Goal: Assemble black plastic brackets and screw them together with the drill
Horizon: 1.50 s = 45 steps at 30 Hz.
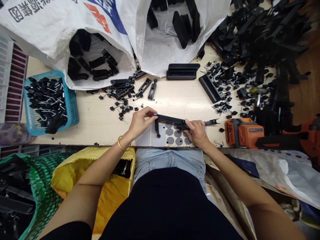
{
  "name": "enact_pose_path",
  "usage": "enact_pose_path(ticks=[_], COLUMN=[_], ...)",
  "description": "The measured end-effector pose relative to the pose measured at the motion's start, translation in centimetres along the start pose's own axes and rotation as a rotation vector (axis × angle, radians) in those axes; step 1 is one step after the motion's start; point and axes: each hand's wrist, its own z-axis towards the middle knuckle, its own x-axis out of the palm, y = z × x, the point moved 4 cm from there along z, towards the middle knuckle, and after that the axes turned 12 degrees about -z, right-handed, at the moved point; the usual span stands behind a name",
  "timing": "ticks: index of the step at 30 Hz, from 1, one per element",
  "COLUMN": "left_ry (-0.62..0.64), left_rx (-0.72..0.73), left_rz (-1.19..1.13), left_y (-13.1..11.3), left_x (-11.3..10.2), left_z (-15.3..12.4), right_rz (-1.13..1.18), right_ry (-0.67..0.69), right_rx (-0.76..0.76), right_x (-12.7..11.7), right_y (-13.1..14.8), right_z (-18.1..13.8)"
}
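Between my two hands, just above the table's front edge, is a long black plastic arm (171, 119). My left hand (143, 119) pinches its left end at a small black knob (155, 114). From that end a short black link (157, 129) hangs down toward me. My right hand (197, 132) is closed round the other end, where a forked black piece (211, 122) sticks out to the right. Under the arm lies a grey sheet with round discs (178, 134). Loose black links (152, 89) and knob screws (122, 108) lie behind my left hand.
A blue basket (75, 106) of knob screws stands at left. White sacks (160, 55) holding black parts stand behind. Long black arms (182, 71) are stacked at the back. An orange cordless tool (246, 132) lies at right, before a heap of black parts (262, 36).
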Motion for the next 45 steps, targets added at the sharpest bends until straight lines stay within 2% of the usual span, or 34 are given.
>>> enact_pose_path(ticks=[4, 7, 10, 12, 17, 22, 24, 27, 29, 30, 32, 34, 36, 38, 40, 42, 43, 45], left_ry=[0.043, 0.177, 0.334, 0.393, 0.447, 0.478, 0.565, 0.729, 0.74, 0.716, 0.621, 0.514, 0.436, 0.426, 0.472, 0.529, 0.518, 0.412], left_rx=[0.071, 0.104, 0.075, 0.051, -0.035, -0.053, 0.003, 0.126, 0.165, 0.171, 0.16, 0.123, 0.112, 0.106, 0.034, -0.101, -0.162, -0.236], left_rz=[0.179, 0.334, 0.505, 0.588, 0.622, 0.636, 0.674, 0.712, 0.703, 0.677, 0.595, 0.498, 0.421, 0.339, 0.227, 0.089, 0.027, -0.055], left_y=[-1.2, -1.8, -1.7, -1.5, -1.5, -1.9, -2.0, -1.8, -1.5, -1.4, -1.4, -1.8, -2.6, -3.5, -4.0, -3.9, -3.8, -3.4], left_x=[-0.4, -0.3, 0.3, 0.6, 0.7, 0.5, 1.4, 3.8, 5.4, 5.9, 6.6, 6.9, 7.2, 7.8, 8.6, 9.5, 9.9, 10.5], left_z=[0.0, 0.9, 1.9, 2.4, 2.4, 2.7, 3.0, 3.1, 2.9, 2.6, 1.7, 0.3, -1.5, -3.1, -4.2, -4.9, -5.1, -5.4], right_rz=[-0.021, -0.019, -0.043, -0.06, -0.094, -0.08, -0.043, 0.033, 0.068, 0.084, 0.188, 0.472, 0.868, 1.175, 1.31, 1.343, 1.34, 1.302], right_ry=[0.073, 0.059, 0.073, 0.105, 0.052, 0.012, 0.01, 0.046, 0.042, 0.004, -0.133, -0.244, -0.259, -0.26, -0.314, -0.373, -0.399, -0.445], right_rx=[0.015, -0.011, -0.028, -0.033, -0.051, -0.067, -0.089, -0.103, 0.009, 0.139, 0.507, 0.858, 1.082, 1.218, 1.305, 1.334, 1.332, 1.316], right_x=[0.2, 0.0, 0.0, 0.1, 0.1, 0.3, 0.3, 0.0, -0.9, -1.6, -3.0, -3.6, -3.1, -2.7, -2.9, -3.3, -3.5, -3.8], right_y=[-0.1, -0.1, -0.1, -0.2, -0.1, -0.3, -0.5, -0.9, -1.4, -1.8, -2.5, -2.4, -1.4, 0.0, 0.9, 1.6, 1.9, 2.2], right_z=[0.0, 0.1, 0.2, 0.2, 0.2, 0.4, 0.6, 0.8, 0.7, 0.5, 0.0, -0.3, 0.5, 2.2, 3.9, 5.2, 5.6, 6.0])
